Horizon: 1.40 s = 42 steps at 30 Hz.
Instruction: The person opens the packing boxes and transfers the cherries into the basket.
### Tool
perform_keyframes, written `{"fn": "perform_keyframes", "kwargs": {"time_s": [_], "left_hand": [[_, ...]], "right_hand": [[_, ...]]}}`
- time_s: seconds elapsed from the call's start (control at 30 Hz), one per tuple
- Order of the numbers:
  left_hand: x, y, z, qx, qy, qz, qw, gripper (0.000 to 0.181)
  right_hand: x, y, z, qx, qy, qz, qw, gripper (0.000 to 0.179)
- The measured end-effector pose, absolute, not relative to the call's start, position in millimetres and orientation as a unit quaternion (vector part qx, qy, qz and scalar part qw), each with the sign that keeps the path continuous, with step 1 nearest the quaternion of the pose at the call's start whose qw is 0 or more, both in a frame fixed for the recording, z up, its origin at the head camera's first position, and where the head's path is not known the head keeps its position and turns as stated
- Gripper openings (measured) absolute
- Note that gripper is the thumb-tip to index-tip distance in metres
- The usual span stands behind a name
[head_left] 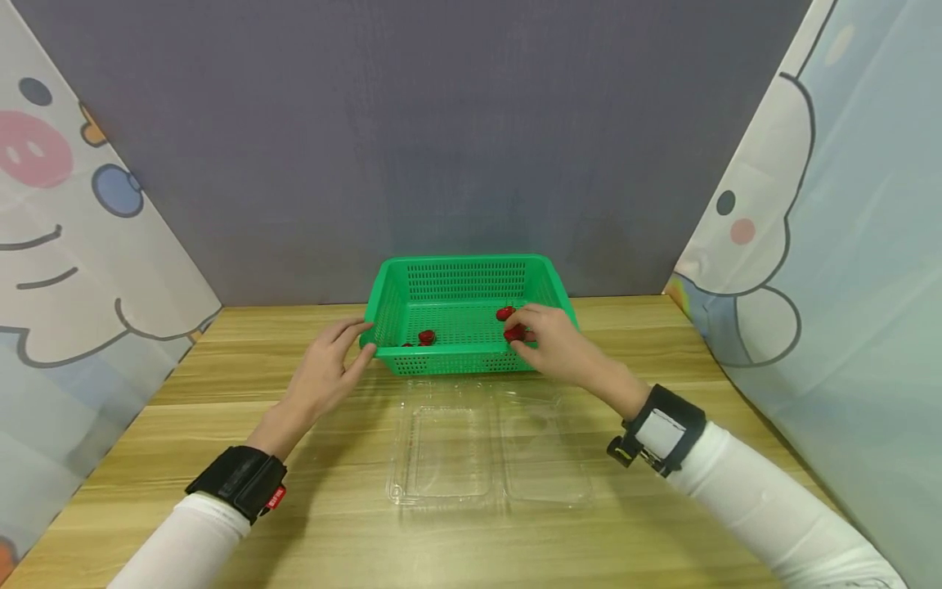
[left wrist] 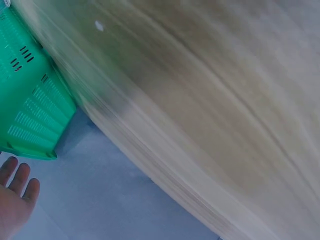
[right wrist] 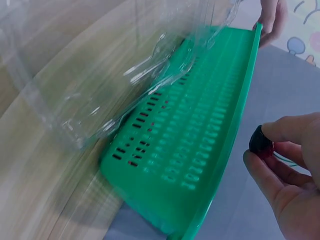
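My right hand point(head_left: 552, 342) is over the right front part of a green plastic basket point(head_left: 471, 350), pinching a dark red cherry point(right wrist: 261, 143) between thumb and fingertips. A thin green stem shows beside the fingers in the right wrist view. Another cherry point(head_left: 504, 313) lies in the basket just beyond those fingers. Farther left on the basket floor is a red cherry point(head_left: 427, 336), with a bit of red showing near the front wall. My left hand point(head_left: 327, 368) is at the basket's left front corner, fingertips at the rim and fingers fairly straight.
In front of the basket, a clear plastic clamshell box point(head_left: 449, 450) lies unfolded on the wooden table point(head_left: 331, 507). Close behind the basket rises a grey wall point(head_left: 456, 147). Cartoon-printed panels point(head_left: 773, 204) flank the table on both sides.
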State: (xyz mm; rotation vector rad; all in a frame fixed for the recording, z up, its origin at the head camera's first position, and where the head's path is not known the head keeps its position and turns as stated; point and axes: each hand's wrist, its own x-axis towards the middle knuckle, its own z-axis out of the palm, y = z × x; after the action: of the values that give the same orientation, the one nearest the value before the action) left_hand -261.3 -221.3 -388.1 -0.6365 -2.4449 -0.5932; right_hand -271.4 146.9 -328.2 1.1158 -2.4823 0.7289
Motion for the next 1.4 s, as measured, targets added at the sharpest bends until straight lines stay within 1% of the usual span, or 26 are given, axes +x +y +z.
{"fn": "perform_keyframes", "kwargs": {"time_s": [0.4, 0.6, 0.8, 1.03, 1.2, 1.3, 1.4], "left_hand": [[-256, -230, -389, -0.212, -0.916, -0.222, 0.258, 0.043], [-254, -233, -391, -0.207, -0.918, -0.222, 0.256, 0.043], [-251, -238, -395, -0.2, -0.92, -0.224, 0.252, 0.045], [-244, -244, -399, -0.18, -0.929, -0.222, 0.236, 0.047], [-241, -247, -401, -0.169, -0.934, -0.223, 0.222, 0.049], [-239, -248, -400, -0.162, -0.937, -0.223, 0.216, 0.05], [-239, -250, -398, -0.153, -0.942, -0.218, 0.206, 0.052]], "right_hand": [[-290, 166, -334, 0.331, -0.902, 0.235, 0.149, 0.02], [-292, 172, -334, 0.314, -0.912, 0.223, 0.137, 0.019], [-295, 176, -335, 0.317, -0.916, 0.208, 0.134, 0.015], [-293, 179, -335, 0.32, -0.915, 0.207, 0.132, 0.016], [-289, 187, -337, 0.316, -0.914, 0.211, 0.145, 0.014], [-287, 193, -340, 0.311, -0.913, 0.213, 0.154, 0.015], [-285, 201, -342, 0.296, -0.918, 0.219, 0.15, 0.023]]}}
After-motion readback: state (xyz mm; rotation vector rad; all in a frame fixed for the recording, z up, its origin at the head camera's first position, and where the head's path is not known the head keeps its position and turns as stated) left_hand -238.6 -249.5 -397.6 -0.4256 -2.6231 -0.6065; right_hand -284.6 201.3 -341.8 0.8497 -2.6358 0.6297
